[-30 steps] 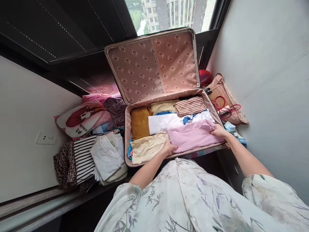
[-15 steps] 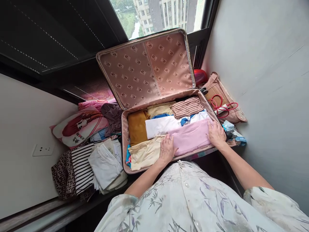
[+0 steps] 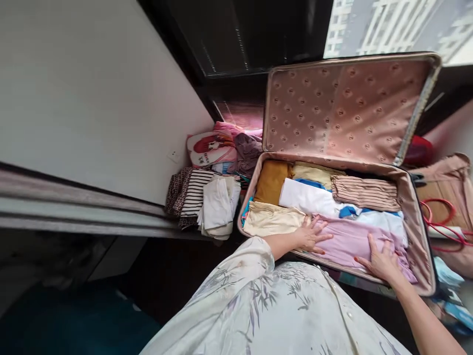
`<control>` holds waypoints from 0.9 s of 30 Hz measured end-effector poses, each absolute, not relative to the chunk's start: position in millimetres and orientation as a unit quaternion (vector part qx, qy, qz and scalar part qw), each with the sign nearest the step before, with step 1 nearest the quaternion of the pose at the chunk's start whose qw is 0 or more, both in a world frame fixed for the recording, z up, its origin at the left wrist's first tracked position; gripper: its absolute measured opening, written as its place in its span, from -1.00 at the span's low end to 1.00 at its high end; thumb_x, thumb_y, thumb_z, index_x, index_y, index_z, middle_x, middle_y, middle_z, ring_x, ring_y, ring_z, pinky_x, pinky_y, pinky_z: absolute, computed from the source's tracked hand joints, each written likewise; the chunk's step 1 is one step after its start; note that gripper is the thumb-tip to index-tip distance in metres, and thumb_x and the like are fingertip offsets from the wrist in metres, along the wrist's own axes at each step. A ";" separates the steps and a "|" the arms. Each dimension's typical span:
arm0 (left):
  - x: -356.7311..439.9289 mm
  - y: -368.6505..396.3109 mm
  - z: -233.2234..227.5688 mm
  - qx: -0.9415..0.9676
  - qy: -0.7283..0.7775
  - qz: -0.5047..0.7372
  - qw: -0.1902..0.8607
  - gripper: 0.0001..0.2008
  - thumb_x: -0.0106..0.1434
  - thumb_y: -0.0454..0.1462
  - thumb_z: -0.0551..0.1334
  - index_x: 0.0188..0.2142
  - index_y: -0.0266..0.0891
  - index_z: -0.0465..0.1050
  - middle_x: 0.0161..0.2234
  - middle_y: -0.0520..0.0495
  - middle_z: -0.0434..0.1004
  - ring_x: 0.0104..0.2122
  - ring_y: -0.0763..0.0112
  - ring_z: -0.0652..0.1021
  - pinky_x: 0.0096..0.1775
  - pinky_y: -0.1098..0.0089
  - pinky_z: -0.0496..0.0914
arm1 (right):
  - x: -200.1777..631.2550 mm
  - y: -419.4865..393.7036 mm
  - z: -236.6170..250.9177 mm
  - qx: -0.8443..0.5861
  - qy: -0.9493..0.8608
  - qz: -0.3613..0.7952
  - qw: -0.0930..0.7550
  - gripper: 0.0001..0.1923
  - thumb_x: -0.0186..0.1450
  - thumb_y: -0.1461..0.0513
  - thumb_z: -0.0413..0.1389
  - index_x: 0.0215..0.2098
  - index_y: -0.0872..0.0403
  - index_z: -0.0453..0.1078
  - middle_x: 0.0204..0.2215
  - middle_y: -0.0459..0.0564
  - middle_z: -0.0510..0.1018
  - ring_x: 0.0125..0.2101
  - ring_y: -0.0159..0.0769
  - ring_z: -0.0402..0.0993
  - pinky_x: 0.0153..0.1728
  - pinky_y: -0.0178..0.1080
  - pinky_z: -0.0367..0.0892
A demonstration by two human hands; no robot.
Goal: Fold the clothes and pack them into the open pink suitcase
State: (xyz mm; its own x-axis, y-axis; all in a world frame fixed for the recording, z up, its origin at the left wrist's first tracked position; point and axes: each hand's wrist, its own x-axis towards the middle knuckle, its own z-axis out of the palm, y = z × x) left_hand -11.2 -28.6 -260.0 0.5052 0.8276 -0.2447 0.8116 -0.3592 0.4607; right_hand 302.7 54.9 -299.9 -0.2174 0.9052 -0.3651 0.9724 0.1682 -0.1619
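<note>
An open suitcase [image 3: 419, 231] with pink patterned lining holds folded clothes. Along its near side lies a folded pink garment [image 3: 349, 236]. My left hand [image 3: 310, 236] rests on the pink garment's left end with fingers spread, beside a cream garment [image 3: 273, 219]. Flat on the pink garment's right part is my right hand [image 3: 384, 261], its fingers apart. Behind them sit a white folded garment [image 3: 308, 197], a striped brown garment [image 3: 364, 192] and a mustard garment [image 3: 272, 181].
Left of the suitcase are piled clothes: a striped top [image 3: 195, 192], white garments [image 3: 218, 202] and a pink printed cushion [image 3: 210, 148]. The raised lid [image 3: 336, 108] leans near the window. To the right, a red cord [image 3: 443, 236] lies on a brown bag [image 3: 451, 182].
The view has swung left, so the suitcase appears further right. My right hand has moved from the pink garment's right edge onto its top, and both hands' fingers have spread.
</note>
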 end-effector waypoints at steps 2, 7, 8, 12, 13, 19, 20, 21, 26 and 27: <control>-15.1 -33.6 -250.3 0.818 0.506 0.041 0.270 -0.25 0.36 0.04 0.23 0.46 -0.08 0.14 0.52 -0.30 -0.21 0.46 -0.36 -0.26 0.27 -0.45 -0.17 | 303.5 54.9 -301.6 0.616 0.765 -0.170 0.076 0.05 0.15 -0.29 0.01 0.49 -0.06 0.02 0.46 0.46 -0.15 0.30 0.69 0.10 0.03 0.53 0.18; -75.0 -73.9 -220.7 0.702 0.610 0.301 0.212 -0.50 0.36 -0.14 0.26 0.25 -0.22 0.44 0.38 -0.36 0.20 0.39 -0.06 0.21 0.32 -0.10 0.16 | 293.6 43.4 -280.9 0.624 0.762 -0.142 0.096 0.00 0.19 -0.26 -0.12 0.46 0.08 0.11 0.36 0.49 0.10 0.21 0.64 0.26 0.01 0.47 0.24; -100.9 -87.3 -217.0 0.650 0.638 0.369 0.186 -0.59 0.38 -0.18 0.23 0.17 -0.22 0.50 0.29 -0.33 0.34 0.31 0.04 0.33 0.30 -0.01 0.23 | 287.5 40.3 -275.9 0.620 0.767 -0.133 0.096 -0.02 0.21 -0.23 -0.13 0.45 0.11 0.12 0.34 0.49 0.15 0.19 0.62 0.29 0.01 0.46 0.25; -227.2 -151.5 -217.4 0.356 0.804 0.466 0.097 -0.76 0.39 -0.28 0.13 -0.05 -0.24 0.54 -0.03 -0.25 0.52 -0.01 0.20 0.56 0.06 0.17 0.47 | 239.8 29.5 -260.7 0.574 0.809 -0.115 0.042 -0.13 0.28 -0.16 -0.15 0.43 0.10 0.14 0.29 0.46 0.27 0.15 0.51 0.36 0.00 0.41 0.31; -255.9 -166.7 -220.9 0.279 0.851 0.435 0.093 -0.78 0.37 -0.29 0.16 -0.06 -0.26 0.52 -0.06 -0.25 0.51 -0.06 0.19 0.57 0.02 0.17 0.48 | 222.1 27.4 -258.0 0.556 0.823 -0.118 0.022 -0.15 0.30 -0.14 -0.14 0.42 0.11 0.14 0.27 0.46 0.29 0.15 0.47 0.38 0.00 0.38 0.34; -330.6 -192.8 -249.7 0.173 0.950 0.240 0.101 -0.36 0.22 -0.12 0.41 0.21 -0.33 0.31 0.17 -0.43 0.33 0.22 -0.16 0.36 0.18 -0.01 0.29 | 108.4 14.1 -242.7 0.414 0.893 -0.159 -0.071 -0.32 0.35 -0.06 -0.07 0.32 0.11 0.23 0.17 0.31 0.44 0.13 0.13 0.45 0.09 0.10 0.42; -330.7 -187.1 -253.1 0.177 0.953 0.221 0.107 -0.26 0.20 -0.10 0.42 0.27 -0.34 0.24 0.22 -0.46 0.27 0.24 -0.23 0.33 0.18 -0.04 0.28 | 94.6 10.9 -239.8 0.404 0.898 -0.160 -0.073 -0.35 0.36 -0.05 -0.06 0.31 0.10 0.25 0.15 0.30 0.45 0.12 0.11 0.46 0.09 0.08 0.42; -330.1 -180.8 -255.9 0.182 0.955 0.204 0.115 -0.21 0.20 -0.11 0.42 0.32 -0.34 0.18 0.25 -0.49 0.23 0.24 -0.28 0.31 0.17 -0.06 0.28 | 83.5 7.6 -236.7 0.399 0.900 -0.160 -0.071 -0.37 0.36 -0.04 -0.06 0.29 0.09 0.27 0.13 0.29 0.46 0.11 0.10 0.47 0.07 0.07 0.43; -337.4 -168.5 -261.9 0.208 0.948 0.186 0.151 -0.27 0.18 -0.40 0.31 0.34 -0.32 0.16 0.27 -0.47 0.20 0.22 -0.22 0.35 0.19 0.00 0.26 | 65.6 -5.7 -226.8 0.382 0.907 -0.173 -0.043 -0.45 0.38 -0.01 -0.07 0.22 0.07 0.35 -0.03 0.24 0.54 -0.06 0.06 0.55 -0.08 0.02 0.46; -342.0 -171.2 -262.1 0.214 0.943 0.199 0.162 -0.27 0.16 -0.44 0.30 0.32 -0.30 0.19 0.27 -0.45 0.21 0.22 -0.17 0.36 0.21 0.02 0.24 | 66.9 -7.3 -227.2 0.383 0.906 -0.174 -0.042 -0.46 0.38 -0.01 -0.07 0.20 0.06 0.36 -0.06 0.23 0.55 -0.09 0.04 0.56 -0.10 0.01 0.46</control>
State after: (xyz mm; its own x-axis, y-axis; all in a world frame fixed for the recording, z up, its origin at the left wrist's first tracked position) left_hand -342.0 -171.2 -262.1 -0.8565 0.4670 -0.2198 0.3383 0.8296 0.4442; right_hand 66.9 -7.3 -227.2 -0.7032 0.7087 -0.0569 0.6793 0.6462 -0.3478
